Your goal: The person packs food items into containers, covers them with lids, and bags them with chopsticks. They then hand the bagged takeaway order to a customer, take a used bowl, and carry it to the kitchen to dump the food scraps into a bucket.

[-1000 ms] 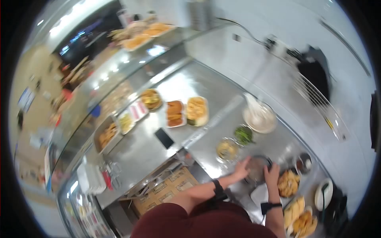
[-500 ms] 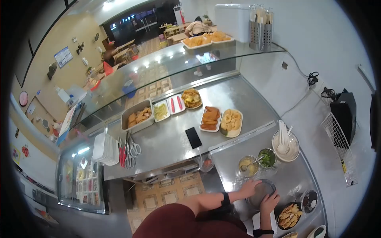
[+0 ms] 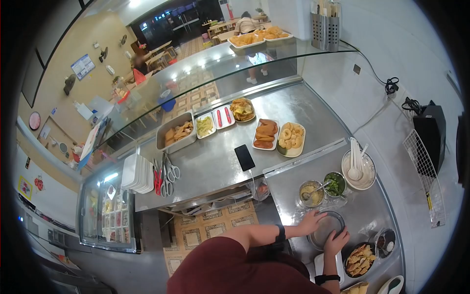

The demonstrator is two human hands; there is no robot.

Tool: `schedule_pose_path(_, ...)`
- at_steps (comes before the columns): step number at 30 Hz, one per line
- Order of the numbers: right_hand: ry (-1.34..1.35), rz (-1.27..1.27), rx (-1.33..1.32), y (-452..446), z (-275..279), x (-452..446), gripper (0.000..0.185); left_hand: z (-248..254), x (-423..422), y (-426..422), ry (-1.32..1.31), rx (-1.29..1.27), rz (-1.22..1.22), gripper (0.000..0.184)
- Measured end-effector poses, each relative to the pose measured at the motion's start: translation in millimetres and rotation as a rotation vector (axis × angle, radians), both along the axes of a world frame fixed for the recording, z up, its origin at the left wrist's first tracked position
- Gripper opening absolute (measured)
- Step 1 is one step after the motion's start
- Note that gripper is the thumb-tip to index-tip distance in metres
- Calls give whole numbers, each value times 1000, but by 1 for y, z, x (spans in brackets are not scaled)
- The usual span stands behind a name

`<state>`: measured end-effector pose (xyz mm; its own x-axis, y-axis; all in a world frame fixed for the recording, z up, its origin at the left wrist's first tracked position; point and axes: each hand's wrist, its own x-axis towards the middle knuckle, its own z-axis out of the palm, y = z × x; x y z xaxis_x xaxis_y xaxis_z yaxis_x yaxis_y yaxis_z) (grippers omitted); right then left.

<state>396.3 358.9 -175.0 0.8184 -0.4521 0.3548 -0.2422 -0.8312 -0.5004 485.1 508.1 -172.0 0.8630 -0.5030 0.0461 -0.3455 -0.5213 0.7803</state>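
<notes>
Both hands are at a round metal container (image 3: 325, 232) with a dark rim, on the steel counter at lower right. My left hand (image 3: 309, 223) grips its left side near the rim. From the right, my right hand (image 3: 337, 241) curls its fingers around the opposite edge. Just beyond the container are a metal bowl of yellowish sauce (image 3: 312, 194) with a spoon in it and a bowl of chopped greens (image 3: 334, 184). A white tray (image 3: 320, 264) lies partly under my right forearm. Beside it sits a dark bowl of fried pieces (image 3: 361, 259).
A bowl of white spoons (image 3: 359, 171) stands at the right edge, near a jar of dark seasoning (image 3: 385, 243). Farther off are a phone (image 3: 244, 158), trays of fried food (image 3: 266, 134), scissors (image 3: 171, 174) and stacked white trays (image 3: 137, 174). A glass shelf (image 3: 205, 88) crosses behind.
The whole view has shifted slightly as the head moved. Both hands stay on the round container, with little visible movement against the counter.
</notes>
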Motion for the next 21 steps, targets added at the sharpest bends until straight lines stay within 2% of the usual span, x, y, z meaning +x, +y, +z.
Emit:
schedule_pose_path(2,16,-1,-18,-1,0,0,51,6,-4,3,-372,69,-37,53)
schedule_pose_path(5,56,-3,-42,0,6,0,50,34,-6,3,-475,156,-328,66)
schedule_pose_path(8,53,-1,-50,-1,10,-1,48,35,-3,3,-530,134,-479,89)
schedule_pose_path(11,28,29,-24,-2,2,-1,48,43,2,12,-501,131,-608,103)
schedule_pose_path(16,-50,65,88,-28,-31,-8,50,40,2,10,-484,172,-604,110)
schedule_pose_path(19,109,-144,557,-38,-31,-35,40,36,-1,9,-486,181,-593,111)
schedule_pose_path(21,203,-182,1023,-31,-10,-44,34,37,3,8,-483,197,-592,112)
